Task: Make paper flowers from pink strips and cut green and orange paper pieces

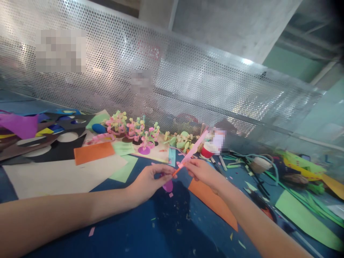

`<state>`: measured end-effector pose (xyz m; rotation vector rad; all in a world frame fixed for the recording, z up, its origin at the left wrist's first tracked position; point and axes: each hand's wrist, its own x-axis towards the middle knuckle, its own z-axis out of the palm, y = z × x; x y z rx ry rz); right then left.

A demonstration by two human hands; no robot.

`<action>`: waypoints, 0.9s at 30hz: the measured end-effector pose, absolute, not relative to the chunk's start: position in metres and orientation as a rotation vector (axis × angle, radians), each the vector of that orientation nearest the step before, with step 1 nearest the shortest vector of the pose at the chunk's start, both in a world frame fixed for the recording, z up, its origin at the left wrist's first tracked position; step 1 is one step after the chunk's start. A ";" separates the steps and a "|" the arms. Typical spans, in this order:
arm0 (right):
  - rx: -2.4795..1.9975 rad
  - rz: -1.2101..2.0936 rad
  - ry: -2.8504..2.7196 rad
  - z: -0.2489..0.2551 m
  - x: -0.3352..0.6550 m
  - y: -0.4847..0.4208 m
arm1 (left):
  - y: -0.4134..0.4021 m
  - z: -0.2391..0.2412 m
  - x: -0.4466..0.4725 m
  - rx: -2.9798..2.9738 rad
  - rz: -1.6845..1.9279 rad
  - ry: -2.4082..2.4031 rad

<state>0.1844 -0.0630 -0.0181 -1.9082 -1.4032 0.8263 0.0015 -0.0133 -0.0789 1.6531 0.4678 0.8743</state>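
My left hand (149,183) is closed in a pinch on the lower part of a thin orange stick (176,171). My right hand (205,174) pinches a long pink paper strip (194,149) where it meets the upper part of the stick. The strip slants up and to the right, above the table. Just below my left fingertips is a purple rounded piece (168,186); whether it is joined to the stick I cannot tell. An orange sheet (212,202) lies under my right forearm.
Pink and green paper-curl plants, one on a purple base (144,150), stand behind my hands. Left lie an orange rectangle (94,152) and a large pale sheet (61,175). At right are a red-and-white cup (206,150), green strips and a green sheet (303,218). A perforated metal screen (172,89) rises behind.
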 end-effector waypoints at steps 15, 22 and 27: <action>-1.750 0.221 -1.983 -0.036 0.192 -0.086 | -0.013 -0.075 0.000 1.489 0.881 0.515; -2.024 0.077 -2.019 -0.008 0.156 -0.110 | -0.015 -0.073 0.001 1.478 0.868 0.470; -2.092 0.152 -1.912 -0.003 0.144 -0.117 | -0.015 -0.074 0.000 1.469 0.866 0.474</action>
